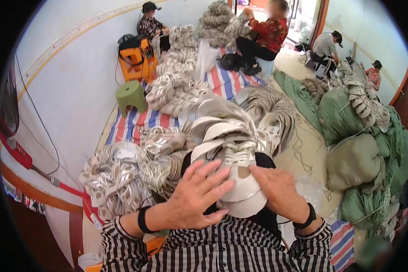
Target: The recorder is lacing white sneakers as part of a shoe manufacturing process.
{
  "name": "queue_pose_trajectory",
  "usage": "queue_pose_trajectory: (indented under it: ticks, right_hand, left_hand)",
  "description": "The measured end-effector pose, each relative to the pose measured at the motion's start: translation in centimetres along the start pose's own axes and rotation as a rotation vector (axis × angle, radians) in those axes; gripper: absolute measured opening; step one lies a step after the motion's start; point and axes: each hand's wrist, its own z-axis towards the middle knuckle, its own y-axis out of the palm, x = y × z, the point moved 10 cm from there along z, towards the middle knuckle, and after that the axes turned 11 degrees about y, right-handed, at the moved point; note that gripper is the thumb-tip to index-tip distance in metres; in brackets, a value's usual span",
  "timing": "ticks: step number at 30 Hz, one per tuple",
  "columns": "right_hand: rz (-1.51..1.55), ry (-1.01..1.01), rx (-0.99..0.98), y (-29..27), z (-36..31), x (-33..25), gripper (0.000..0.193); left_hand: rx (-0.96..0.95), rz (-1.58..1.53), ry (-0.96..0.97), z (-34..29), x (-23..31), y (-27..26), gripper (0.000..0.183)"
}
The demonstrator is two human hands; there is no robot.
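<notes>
A pale shoe upper (243, 183) with grey-white laces lies in front of me, its rounded toe toward me. Behind it a row of similar shoe uppers (220, 120) is bunched together over my lap. My left hand (196, 195) is open at the left of the toe, fingers spread, fingertips over the upper's edge. Around the right side of the same upper, my right hand (279, 190) is closed, its thumb side against the upper and its other fingers partly hidden.
Piles of laced shoe uppers (118, 177) lie left and ahead on a striped sheet (220, 81). A green stool (131, 97) stands by the left wall. Full green sacks (342, 115) are stacked at right. Several people sit farther off, one in a red shirt (272, 36).
</notes>
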Motion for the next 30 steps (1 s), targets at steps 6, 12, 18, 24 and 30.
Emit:
queue_pose_trajectory:
  ticks: [6, 12, 18, 24, 30]
  right_hand:
    - [-0.152, 0.054, 0.067, 1.0, -1.2, -0.1, 0.056]
    - [-0.299, 0.157, 0.174, 1.9, -2.7, 1.7, 0.037]
    - [-0.087, 0.228, 0.096, 3.8, -3.3, 4.2, 0.017]
    - [-0.003, 0.178, 0.234, 1.6, -3.4, 3.0, 0.030]
    - [0.021, -0.094, 0.427, -0.1, -4.8, -1.8, 0.042]
  left_hand:
    - [0.202, 0.265, 0.066, 0.0, -1.6, -0.1, 0.054]
    - [0.262, 0.293, 0.033, 0.0, -4.3, -0.8, 0.052]
    - [0.293, 0.287, 0.007, -0.1, -5.1, -0.8, 0.053]
    - [0.325, 0.207, 0.000, -0.2, -4.0, 0.4, 0.048]
    - [0.326, 0.190, -0.035, -0.4, -3.8, 0.6, 0.051]
